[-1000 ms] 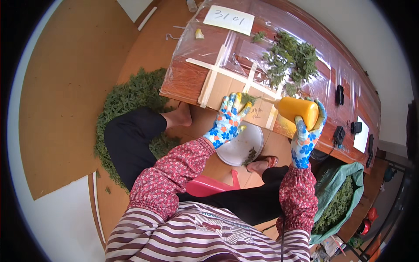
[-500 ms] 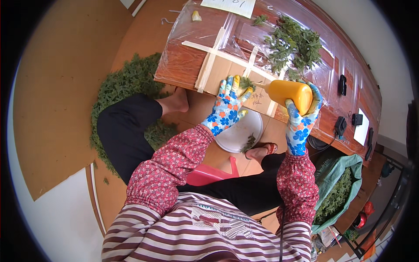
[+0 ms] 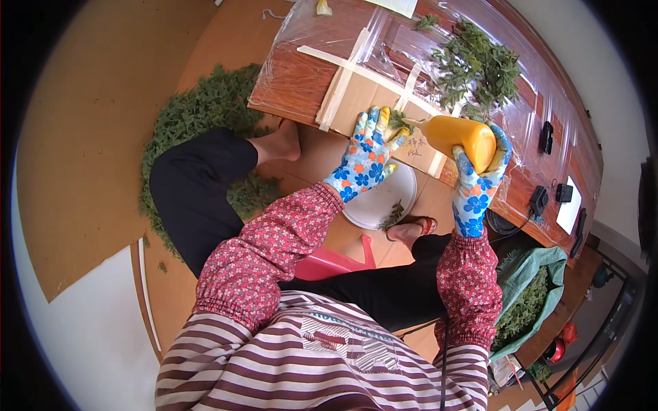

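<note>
My right hand (image 3: 480, 178), in a floral glove, wraps round the base of a yellow squeeze bottle (image 3: 456, 133). The bottle lies tilted almost level, its narrow tip pointing left at a small green sprig (image 3: 397, 121). That sprig rests on a cardboard sheet (image 3: 360, 99) taped to the table edge. My left hand (image 3: 363, 161), gloved alike, spreads its fingers over the cardboard's near edge. Its fingertips are beside the sprig and seem to touch its lower end. Whether any glue leaves the tip is too small to tell.
A pile of green sprigs (image 3: 480, 65) lies on the plastic-covered wooden table (image 3: 295, 85). More greenery (image 3: 199, 116) heaps on the floor at left; a green sack (image 3: 528, 294) of it stands at right. Below the table edge are a white round lid or tray (image 3: 373, 212) and a pink stool (image 3: 336, 264).
The view has shifted slightly, so the table sits further right and up. The bottle stays in my right hand with its tip at the sprig; my left hand remains spread on the cardboard.
</note>
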`<control>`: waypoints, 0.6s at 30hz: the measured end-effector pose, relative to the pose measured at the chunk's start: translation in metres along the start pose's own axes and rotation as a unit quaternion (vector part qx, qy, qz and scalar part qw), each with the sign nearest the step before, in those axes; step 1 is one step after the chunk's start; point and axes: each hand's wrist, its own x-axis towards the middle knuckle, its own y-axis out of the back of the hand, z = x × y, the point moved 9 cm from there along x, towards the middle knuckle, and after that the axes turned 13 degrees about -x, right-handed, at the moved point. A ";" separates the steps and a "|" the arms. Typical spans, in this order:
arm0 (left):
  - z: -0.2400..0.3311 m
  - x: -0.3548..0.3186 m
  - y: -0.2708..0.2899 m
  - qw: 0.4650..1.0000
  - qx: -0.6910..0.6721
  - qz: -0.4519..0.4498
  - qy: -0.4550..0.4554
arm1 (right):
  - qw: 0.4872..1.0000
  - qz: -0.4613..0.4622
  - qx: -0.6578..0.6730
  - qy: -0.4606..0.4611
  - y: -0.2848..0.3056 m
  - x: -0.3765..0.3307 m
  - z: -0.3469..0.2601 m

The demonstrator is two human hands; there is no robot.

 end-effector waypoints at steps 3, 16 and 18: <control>0.000 -0.001 -0.002 1.000 -0.029 -0.009 -0.010 | 1.000 -0.001 -0.023 -0.001 -0.001 0.000 0.000; 0.003 0.001 0.001 1.000 -0.008 -0.005 0.008 | 0.999 0.008 -0.035 0.014 0.014 0.001 0.006; 0.003 0.003 0.001 1.000 0.008 -0.010 0.012 | 0.999 0.021 -0.031 0.018 0.018 0.001 0.009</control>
